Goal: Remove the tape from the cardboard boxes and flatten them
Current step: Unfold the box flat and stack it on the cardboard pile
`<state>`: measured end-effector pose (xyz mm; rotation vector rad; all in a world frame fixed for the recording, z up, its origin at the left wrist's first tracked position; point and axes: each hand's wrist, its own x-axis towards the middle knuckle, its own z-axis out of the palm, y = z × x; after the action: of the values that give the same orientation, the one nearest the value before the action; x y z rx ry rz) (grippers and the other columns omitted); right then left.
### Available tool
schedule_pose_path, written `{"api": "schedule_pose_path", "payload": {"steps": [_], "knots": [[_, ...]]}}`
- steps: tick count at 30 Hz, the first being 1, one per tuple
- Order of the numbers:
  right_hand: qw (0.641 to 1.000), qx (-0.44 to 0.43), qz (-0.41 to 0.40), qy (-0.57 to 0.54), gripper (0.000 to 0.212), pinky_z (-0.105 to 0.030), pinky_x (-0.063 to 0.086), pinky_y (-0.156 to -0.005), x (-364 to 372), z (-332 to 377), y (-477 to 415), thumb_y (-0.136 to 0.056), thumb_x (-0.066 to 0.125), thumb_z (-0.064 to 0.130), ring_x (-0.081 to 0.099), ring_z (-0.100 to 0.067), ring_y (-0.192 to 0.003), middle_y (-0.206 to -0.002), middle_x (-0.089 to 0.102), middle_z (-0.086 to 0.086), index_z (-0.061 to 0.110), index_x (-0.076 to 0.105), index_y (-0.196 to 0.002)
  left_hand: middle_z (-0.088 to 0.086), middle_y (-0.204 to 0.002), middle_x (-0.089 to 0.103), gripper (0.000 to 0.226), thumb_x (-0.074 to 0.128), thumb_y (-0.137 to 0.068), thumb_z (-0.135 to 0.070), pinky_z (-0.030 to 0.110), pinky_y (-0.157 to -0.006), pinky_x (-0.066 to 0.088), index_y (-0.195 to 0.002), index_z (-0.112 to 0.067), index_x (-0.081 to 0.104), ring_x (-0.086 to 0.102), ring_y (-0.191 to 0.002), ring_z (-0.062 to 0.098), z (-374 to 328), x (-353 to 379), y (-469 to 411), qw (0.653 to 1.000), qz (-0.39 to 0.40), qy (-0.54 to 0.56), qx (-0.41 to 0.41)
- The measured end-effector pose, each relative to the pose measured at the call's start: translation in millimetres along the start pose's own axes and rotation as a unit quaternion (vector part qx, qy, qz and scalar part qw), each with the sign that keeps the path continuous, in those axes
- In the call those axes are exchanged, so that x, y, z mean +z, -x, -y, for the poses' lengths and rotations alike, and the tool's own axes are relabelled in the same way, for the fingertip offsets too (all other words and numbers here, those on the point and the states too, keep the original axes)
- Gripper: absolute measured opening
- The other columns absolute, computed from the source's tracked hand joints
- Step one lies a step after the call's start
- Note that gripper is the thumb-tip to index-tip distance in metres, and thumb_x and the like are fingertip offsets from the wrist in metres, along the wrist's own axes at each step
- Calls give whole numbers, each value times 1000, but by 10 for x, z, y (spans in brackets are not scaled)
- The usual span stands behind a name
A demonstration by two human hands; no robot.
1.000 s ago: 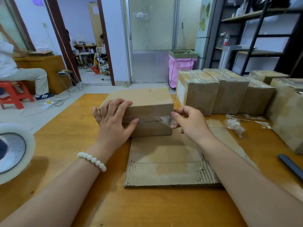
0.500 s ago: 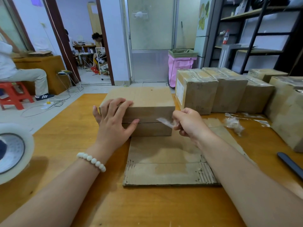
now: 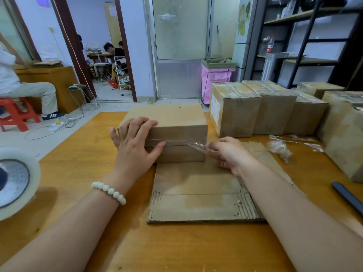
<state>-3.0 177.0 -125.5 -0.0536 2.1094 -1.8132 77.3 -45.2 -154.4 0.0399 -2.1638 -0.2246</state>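
Observation:
A brown cardboard box (image 3: 176,122) lies in the middle of the wooden table (image 3: 82,165). My left hand (image 3: 135,142) rests on its near left corner, fingers spread over the top edge and thumb on the front face. My right hand (image 3: 227,154) pinches the loose end of a clear tape strip (image 3: 194,145) that runs along the front seam. The strip is peeled off near the box's right corner and stretched toward me. A flattened cardboard sheet (image 3: 200,193) lies under and in front of the box.
Several taped boxes (image 3: 235,108) stand in a row at the right. Crumpled tape scraps (image 3: 280,148) lie beside them. A tape roll (image 3: 13,181) sits at the left edge, a dark tool handle (image 3: 347,197) at the right. A person sits on a red stool (image 3: 17,114) beyond the table.
My right hand has pulled the tape end rightward and toward me, away from the box's front face. More of the strip is peeled free. My left hand has stayed on the box.

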Motion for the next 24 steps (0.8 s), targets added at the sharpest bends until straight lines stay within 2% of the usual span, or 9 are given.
{"api": "schedule_pose_path", "payload": {"steps": [2, 4, 7, 11, 14, 17, 20, 22, 24], "knots": [[989, -86, -53, 110, 15, -33, 50, -71, 23, -17, -7, -86, 63, 17, 68, -22, -88, -98, 64, -4, 16, 55, -99, 1, -125, 47, 48, 51, -82, -52, 65, -107, 10, -122, -26, 49, 31, -127, 25, -8, 3, -1, 1000, -1, 2, 6], [974, -124, -65, 180, 19, -40, 53, -81, 17, 8, -2, -84, 63, 18, 65, -22, -94, -107, 59, -4, 21, 54, -101, 2, -125, 48, 47, 51, -82, -52, 64, -107, 10, -122, -27, 48, 31, -127, 25, -12, 0, 0, 1000, -4, 3, 10], [967, -115, -52, 222, 15, -40, 54, -83, 1, 44, 16, -83, 62, 22, 64, -19, -93, -111, 61, -6, 25, 55, -96, 2, -125, 48, 47, 51, -82, -52, 63, -107, 10, -122, -27, 48, 31, -127, 25, -17, -8, 4, 1000, -6, 6, 10], [937, -138, -70, 313, 23, -35, 50, -84, 5, 105, 53, -84, 64, 21, 56, -20, -100, -107, 60, -1, 17, 60, -106, 3, -125, 49, 48, 51, -82, -52, 60, -108, 10, -123, -27, 48, 32, -127, 26, -16, -12, 10, 1000, -6, 8, 13], [919, -149, -65, 358, 30, -34, 48, -84, 11, 138, 50, -83, 65, 17, 54, -21, -102, -109, 56, 1, 18, 59, -112, 1, -125, 48, 48, 52, -82, -51, 65, -108, 13, -123, -27, 49, 32, -127, 25, -9, -15, 8, 1000, -5, 10, 13], [938, -116, -45, 323, 23, -37, 51, -87, -1, 117, 2, -86, 62, 19, 58, -20, -99, -102, 61, 1, 18, 59, -108, 0, -125, 48, 48, 53, -81, -51, 66, -108, 15, -123, -26, 50, 32, -127, 26, -9, -11, 9, 1000, -6, 11, 15], [975, -47, -16, 218, 19, -34, 53, -75, -19, 97, -5, -90, 58, 25, 63, -17, -83, -86, 65, -1, 13, 61, -104, -1, -126, 47, 48, 53, -82, -51, 66, -108, 15, -123, -26, 49, 32, -127, 26, -3, -8, 7, 1000, -7, 15, 17], [990, 5, -4, 138, 26, -33, 55, -69, -15, 90, -1, -90, 60, 25, 62, -21, -90, -99, 64, -7, 8, 61, -109, 0, -125, 48, 48, 54, -82, -51, 66, -108, 17, -122, -26, 49, 33, -126, 26, -4, -8, 3, 1000, -6, 18, 19], [992, 12, -14, 121, 21, -31, 57, -61, 3, 73, -15, -90, 62, 22, 61, -25, -97, -105, 61, -10, 7, 61, -105, 1, -125, 48, 48, 54, -81, -50, 66, -107, 17, -122, -25, 50, 33, -126, 26, -7, -10, -1, 1000, -7, 21, 21]]}}
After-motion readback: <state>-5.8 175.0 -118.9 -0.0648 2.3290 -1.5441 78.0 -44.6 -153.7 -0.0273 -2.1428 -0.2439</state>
